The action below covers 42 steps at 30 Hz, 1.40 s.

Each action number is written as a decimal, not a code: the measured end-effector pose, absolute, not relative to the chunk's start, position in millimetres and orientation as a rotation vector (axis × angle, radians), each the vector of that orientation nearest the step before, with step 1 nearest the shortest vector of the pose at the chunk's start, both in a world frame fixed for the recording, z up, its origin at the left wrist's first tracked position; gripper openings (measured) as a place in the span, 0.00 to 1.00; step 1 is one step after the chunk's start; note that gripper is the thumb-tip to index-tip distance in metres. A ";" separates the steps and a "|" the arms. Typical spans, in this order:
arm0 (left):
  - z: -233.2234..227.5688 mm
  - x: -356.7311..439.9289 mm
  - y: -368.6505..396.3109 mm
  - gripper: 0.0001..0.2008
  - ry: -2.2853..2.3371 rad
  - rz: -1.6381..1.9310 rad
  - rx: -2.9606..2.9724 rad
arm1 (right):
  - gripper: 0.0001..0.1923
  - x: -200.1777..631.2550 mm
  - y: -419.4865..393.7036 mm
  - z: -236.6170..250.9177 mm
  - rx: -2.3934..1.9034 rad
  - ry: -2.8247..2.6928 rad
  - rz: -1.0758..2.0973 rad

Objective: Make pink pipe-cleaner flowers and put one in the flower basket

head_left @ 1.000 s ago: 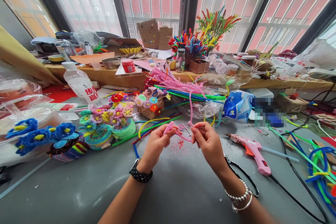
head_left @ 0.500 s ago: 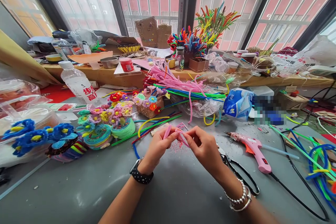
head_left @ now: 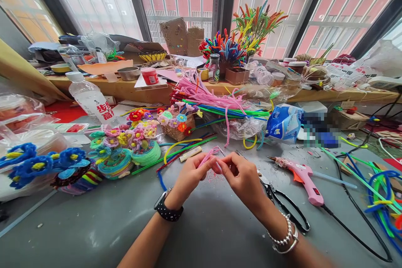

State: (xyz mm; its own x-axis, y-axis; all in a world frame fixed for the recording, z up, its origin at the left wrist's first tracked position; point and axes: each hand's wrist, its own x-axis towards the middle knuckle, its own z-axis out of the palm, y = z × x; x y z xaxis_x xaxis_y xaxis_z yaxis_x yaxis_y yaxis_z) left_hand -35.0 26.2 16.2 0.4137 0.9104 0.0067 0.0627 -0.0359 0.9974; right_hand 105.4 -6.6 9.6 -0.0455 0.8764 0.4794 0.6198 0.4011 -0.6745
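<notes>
Over the grey table (head_left: 94,226), my left hand (head_left: 190,176) and my right hand (head_left: 241,176) meet fingertip to fingertip. Both pinch one short pink pipe cleaner (head_left: 211,155), whose free end sticks out up and to the right of my left fingers. Pink fluff crumbs lie on the table under my hands. A black watch is on my left wrist, silver bracelets on my right. Black-handled scissors (head_left: 282,203) lie just right of my right hand.
A pink glue gun (head_left: 303,178) with its black cord lies to the right. Pipe-cleaner flowers (head_left: 125,146), a small basket (head_left: 179,127) and a water bottle (head_left: 91,100) stand left and behind. Loose pipe cleaners (head_left: 216,100) pile up behind; green and blue ones trail at the right edge.
My hands have come together from a gap to touching fingertips, folding the pink pipe cleaner shorter between them. They also dropped slightly toward the table.
</notes>
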 end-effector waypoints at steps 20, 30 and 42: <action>11.7 -38.7 31.8 0.15 0.969 0.987 1.259 | 0.22 112.0 8.0 5.3 -1.223 -1.523 1.163; 9.3 -39.3 34.0 0.19 0.978 0.907 1.172 | 0.19 117.1 6.7 3.5 -1.180 -1.907 0.507; 10.1 -40.8 34.8 0.17 0.865 0.875 1.081 | 0.19 119.6 4.5 6.2 -1.269 -2.257 -0.006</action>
